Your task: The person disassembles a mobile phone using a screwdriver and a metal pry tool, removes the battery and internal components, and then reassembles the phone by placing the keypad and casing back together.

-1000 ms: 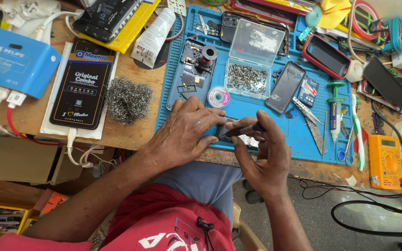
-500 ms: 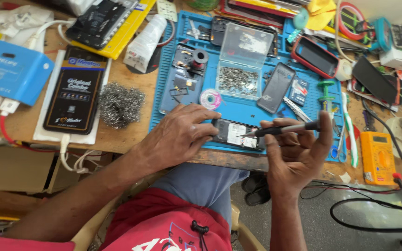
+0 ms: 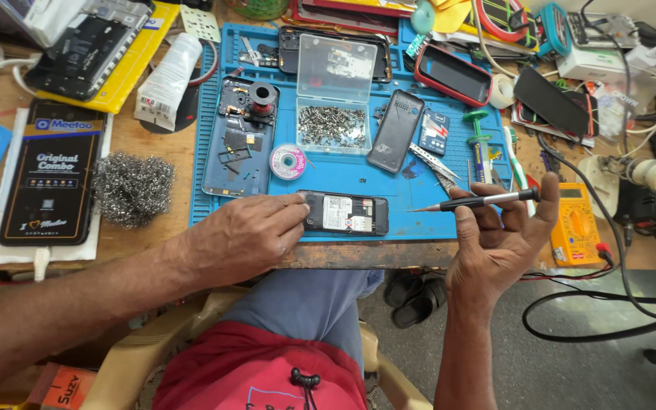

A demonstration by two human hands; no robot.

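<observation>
Opened phone [image 3: 345,212] at mat's [image 3: 411,228] near edge under flat left hand [image 3: 241,235]; screwdriver [image 3: 480,201] pinched in right hand [image 3: 499,243].

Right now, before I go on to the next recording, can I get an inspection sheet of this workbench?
Surface: wooden bench with a blue work mat on it, crowded.
Job's things: small opened phone lying flat near the mat's front edge; slim screwdriver.
Clutter: clear box of screws, solder spool, steel wool, white tube, yellow meter, several other phones.
Hands: left hand rests on the phone's left end; right hand holds the screwdriver off the mat, tip pointing left.
Cables: black cable looping over the floor at right; white leads at far left.
Surroundings: grey floor, black sandals under the bench.
</observation>
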